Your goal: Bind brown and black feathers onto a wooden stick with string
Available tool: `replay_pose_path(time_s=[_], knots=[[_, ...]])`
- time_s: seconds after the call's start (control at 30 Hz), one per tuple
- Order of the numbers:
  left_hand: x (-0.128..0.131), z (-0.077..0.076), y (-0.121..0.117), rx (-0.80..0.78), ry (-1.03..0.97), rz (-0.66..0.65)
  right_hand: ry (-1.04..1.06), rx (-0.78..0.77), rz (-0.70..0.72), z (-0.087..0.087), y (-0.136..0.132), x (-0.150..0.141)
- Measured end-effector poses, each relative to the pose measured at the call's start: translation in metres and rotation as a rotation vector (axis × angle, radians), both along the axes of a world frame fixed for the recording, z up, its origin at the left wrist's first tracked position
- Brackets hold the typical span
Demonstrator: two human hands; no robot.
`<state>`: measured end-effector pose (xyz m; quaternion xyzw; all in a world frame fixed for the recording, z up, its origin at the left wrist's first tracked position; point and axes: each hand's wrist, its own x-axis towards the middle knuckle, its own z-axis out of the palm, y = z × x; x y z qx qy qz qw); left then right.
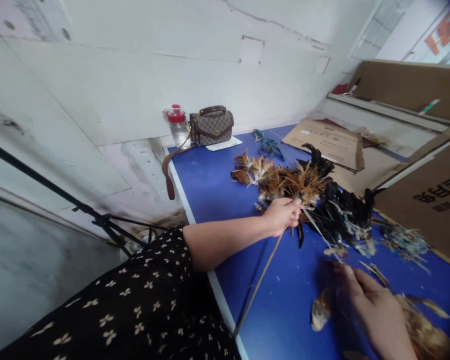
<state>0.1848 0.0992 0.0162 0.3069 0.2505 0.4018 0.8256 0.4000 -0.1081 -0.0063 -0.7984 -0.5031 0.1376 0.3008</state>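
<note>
- Above the blue tabletop (217, 185), the person's left hand (283, 216) is extending from a black patterned sleeve (135, 300), in front of the feather bundles.
- Thumb and fingers of this hand are closing together, clamping on the upper end of a pale strip (318, 231).
- A thin brown cord (260, 280) is running from beneath the same hand down to the near table edge; its exact grip point is being hidden by the fingers.
- The pale strip is stretching in a straight line from the left hand towards the fingertips of the right hand (373, 302).
- The right thumb and forefinger are lying close together at the lower end of the strip; from where I am standing, I cannot tell whether they are clamping on it.
- Brown feather bundles (270, 175) are lying just beyond the left hand, with black feather bundles (341, 215) adjoining on the right.
- A bluish feather bundle (405, 240) is lying farther right, beside a printed cardboard panel (431, 185).
- A small feather tuft (320, 310) is lying near the right hand, on its left side; tan feathers (427, 325) are lying on its other side.
- At the far left corner, a red-lidded bottle (177, 127) is standing beside a patterned handbag (212, 127).
</note>
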Motion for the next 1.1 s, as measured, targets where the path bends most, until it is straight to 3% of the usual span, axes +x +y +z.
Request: replay_pose_path(time_s=[0.17, 0.23, 0.4, 0.5, 0.63, 0.73, 0.93, 1.1], knots=[[0.002, 0.007, -0.002, 0.030, -0.031, 0.011, -0.247, 0.279, -0.024, 0.021, 0.021, -0.026], [0.003, 0.013, -0.006, 0.047, -0.037, 0.001, -0.159, 0.287, -0.054, 0.033, 0.040, -0.045], [0.009, 0.033, -0.021, 0.104, -0.050, -0.074, 0.197, 0.439, 0.094, 0.053, 0.102, -0.081], [0.009, 0.045, -0.026, 0.122, -0.046, -0.095, 0.180, 0.456, 0.105, 0.067, 0.119, -0.090], [0.001, 0.054, -0.030, 0.163, -0.065, -0.103, 0.021, 0.479, 0.013, 0.083, 0.112, -0.095], [-0.002, 0.053, -0.038, 0.190, -0.085, -0.140, 0.018, 0.529, -0.048, 0.085, 0.102, -0.098], [0.003, 0.040, -0.055, 0.266, -0.033, -0.124, 0.197, 0.755, -0.208, 0.072, 0.087, -0.108], [-0.003, 0.041, -0.060, 0.248, -0.044, -0.171, 0.377, 0.872, -0.180, 0.062, 0.084, -0.114]])
